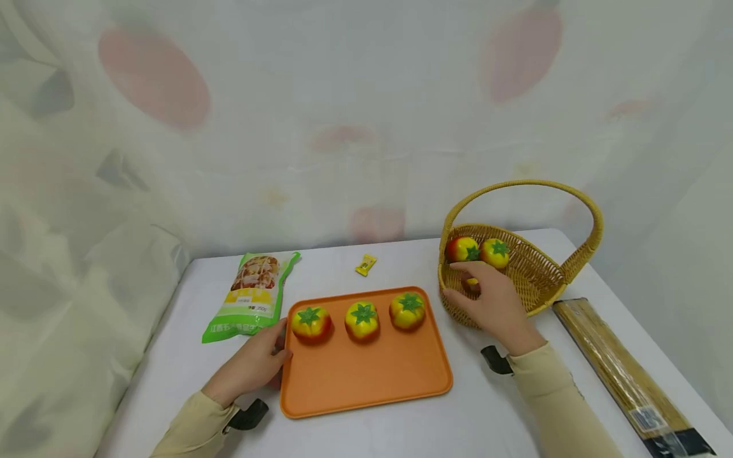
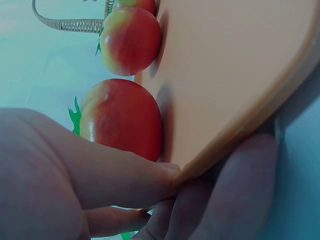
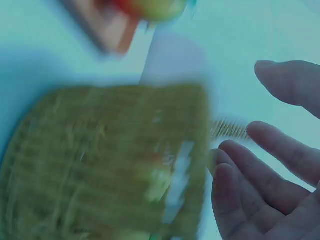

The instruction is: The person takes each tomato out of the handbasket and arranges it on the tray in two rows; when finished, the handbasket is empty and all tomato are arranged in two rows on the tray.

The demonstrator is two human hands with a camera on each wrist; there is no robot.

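Observation:
My left hand (image 1: 252, 364) grips the left edge of an orange tray (image 1: 366, 375), thumb at the rim and fingers beneath it, as the left wrist view shows. Along the tray's far side sit three tomato-like fruits, red and yellow with green leafy tops: a left fruit (image 1: 312, 326), a middle fruit (image 1: 362, 322) and a right fruit (image 1: 407, 312). Over the near left rim of a wicker basket (image 1: 529, 270) is my right hand (image 1: 497, 306), fingers parted and holding nothing. Similar fruits (image 1: 495, 252) lie in the basket, one partly hidden behind that hand.
A green and white food packet (image 1: 252, 296) lies left of the tray. Behind the tray is a small yellow wrapped sweet (image 1: 365, 264). A long packet of thin sticks (image 1: 630, 378) runs along the table's right side. The basket's tall handle (image 1: 527, 183) arches upward.

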